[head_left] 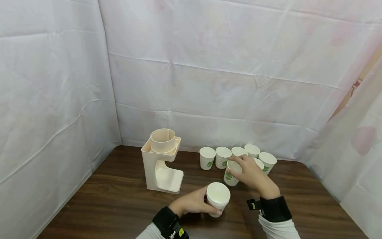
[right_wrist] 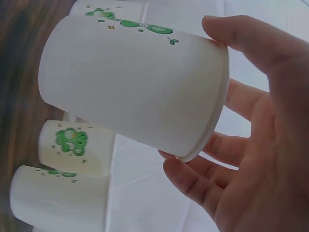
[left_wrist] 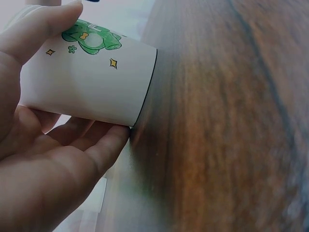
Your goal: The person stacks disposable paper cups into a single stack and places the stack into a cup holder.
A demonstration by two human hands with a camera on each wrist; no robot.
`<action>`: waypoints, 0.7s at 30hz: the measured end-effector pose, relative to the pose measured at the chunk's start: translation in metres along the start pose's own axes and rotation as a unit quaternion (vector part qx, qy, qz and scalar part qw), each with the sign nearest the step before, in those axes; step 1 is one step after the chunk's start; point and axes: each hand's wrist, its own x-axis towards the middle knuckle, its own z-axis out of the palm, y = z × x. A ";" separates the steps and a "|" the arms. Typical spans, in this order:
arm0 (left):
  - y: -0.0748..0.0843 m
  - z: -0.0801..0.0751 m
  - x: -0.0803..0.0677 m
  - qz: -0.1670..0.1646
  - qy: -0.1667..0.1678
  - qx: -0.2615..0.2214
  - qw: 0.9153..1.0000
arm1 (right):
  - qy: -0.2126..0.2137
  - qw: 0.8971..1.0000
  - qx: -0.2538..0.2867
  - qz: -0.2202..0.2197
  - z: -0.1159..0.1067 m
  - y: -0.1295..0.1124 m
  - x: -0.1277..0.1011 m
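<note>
My left hand (head_left: 194,201) grips a small stack of white paper cups (head_left: 219,196) near the front of the table, its thumb and fingers curled round the sides. In the left wrist view, a green cartoon animal and small stars mark the outer paper cup (left_wrist: 96,82), whose base is close to the wood. Farther right, my right hand (head_left: 253,172) reaches over a single paper cup (head_left: 230,178) and holds it by the rim. The right wrist view shows the thumb on one side of that cup (right_wrist: 130,87) and fingertips at the opposite rim.
Behind the right hand stand several more white paper cups (head_left: 207,158) with green prints, some partly hidden by it. A cream plastic stand (head_left: 150,169) with a round cylinder (head_left: 163,142) on top is left of them. White cloth (head_left: 191,89) hangs behind the dark wooden table (head_left: 110,199).
</note>
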 end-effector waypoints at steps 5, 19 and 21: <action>0.000 0.000 0.001 -0.004 0.008 0.011 1.000 | 0.022 1.000 0.004 -0.005 -0.010 -0.010 -0.003; -0.001 0.000 0.001 -0.006 0.000 0.004 1.000 | 0.070 0.995 -0.002 -0.072 -0.043 -0.043 -0.017; -0.001 0.000 0.001 -0.004 -0.001 0.003 1.000 | 0.080 0.993 -0.006 -0.090 -0.045 -0.047 -0.019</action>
